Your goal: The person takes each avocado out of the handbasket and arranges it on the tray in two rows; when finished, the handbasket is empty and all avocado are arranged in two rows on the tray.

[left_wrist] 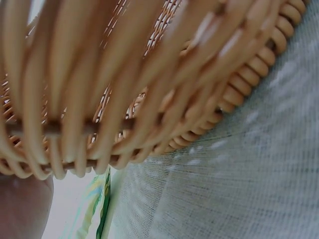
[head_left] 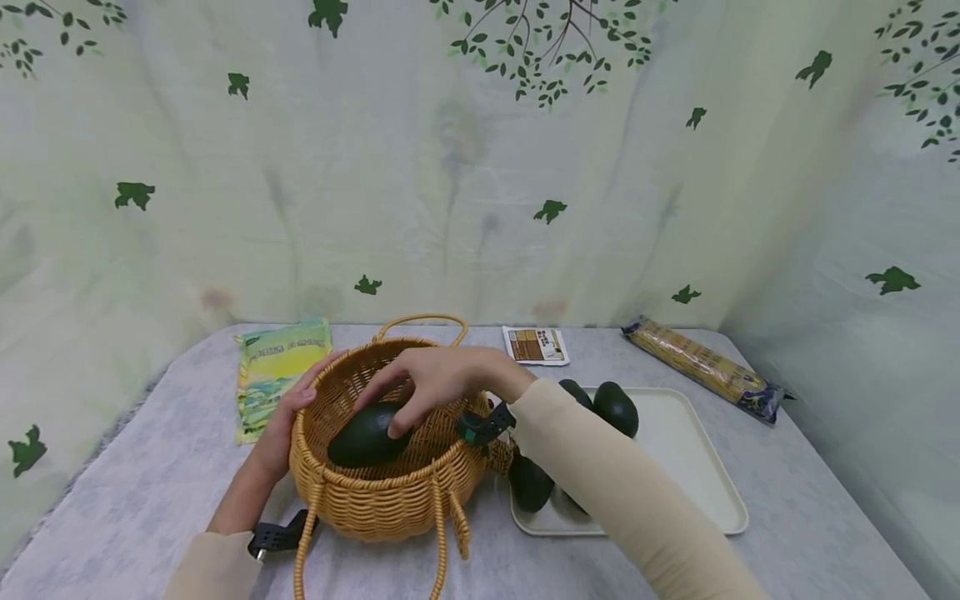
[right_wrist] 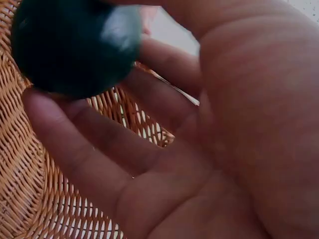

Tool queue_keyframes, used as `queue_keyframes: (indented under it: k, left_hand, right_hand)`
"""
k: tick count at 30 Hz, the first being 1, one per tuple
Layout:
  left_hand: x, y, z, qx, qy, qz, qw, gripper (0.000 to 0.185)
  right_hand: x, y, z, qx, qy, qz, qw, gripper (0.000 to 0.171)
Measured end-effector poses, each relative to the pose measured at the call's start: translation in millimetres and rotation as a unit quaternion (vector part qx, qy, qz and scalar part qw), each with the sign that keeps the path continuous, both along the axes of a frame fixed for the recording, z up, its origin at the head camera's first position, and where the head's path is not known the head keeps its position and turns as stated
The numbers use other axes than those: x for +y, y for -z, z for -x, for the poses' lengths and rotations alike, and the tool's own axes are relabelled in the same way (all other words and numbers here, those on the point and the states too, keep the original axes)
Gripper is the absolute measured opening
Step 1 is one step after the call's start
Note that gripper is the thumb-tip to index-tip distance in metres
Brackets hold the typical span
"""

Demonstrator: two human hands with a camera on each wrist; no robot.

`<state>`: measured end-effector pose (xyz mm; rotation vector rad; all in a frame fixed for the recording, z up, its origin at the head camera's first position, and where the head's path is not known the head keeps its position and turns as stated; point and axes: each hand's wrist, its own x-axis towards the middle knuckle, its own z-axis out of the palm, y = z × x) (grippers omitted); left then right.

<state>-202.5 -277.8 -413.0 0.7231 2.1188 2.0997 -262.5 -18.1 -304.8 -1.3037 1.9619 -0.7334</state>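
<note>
Head view shows, in the lower middle of the frame, a wicker basket (head_left: 390,492) on the grey worktop (head_left: 135,500), with a dark avocado (head_left: 365,436) inside it. The right hand (head_left: 435,375) comes from the right, above the basket, and its fingers (head_left: 397,425) are spread and only lightly bent, the tips resting on the top of the avocado. In the right wrist view the avocado (right_wrist: 75,45) sits at the fingertips (right_wrist: 45,107), not wrapped, so the grip looks loose. The long axis of the avocado runs from lower left to upper right in the head view. The left hand (head_left: 281,429) holds the left rim of the basket. More avocados (head_left: 615,408) lie on a white tray (head_left: 697,467) at the right.
</note>
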Motion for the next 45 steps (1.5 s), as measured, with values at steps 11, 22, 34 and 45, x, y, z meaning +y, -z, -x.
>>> queue_keyframes:
  k: [11,22,34,45]
  left_hand:
    - [0,-2.2,-1.0,-0.003,-0.008,0.005,1.0000,0.062]
    - [0,0.5,-0.2,0.000,-0.007,0.000,1.0000,0.060]
    - [-1,2.6,0.9,0.018,0.001,-0.011,0.9998,0.060]
    - [0,2.5,1.3,0.016,-0.002,-0.009,0.9998,0.058]
  right_hand:
    - [27,1.0,-10.4,0.002,0.055,0.075,0.996,0.053]
    - [56,3.4,-28.7,0.007,0.145,0.134,0.980,0.056]
    - [87,1.6,-52.6,0.018,0.233,0.191,0.954,0.054]
    - [127,4.6,-72.3,-0.007,0.314,0.207,0.927,0.055]
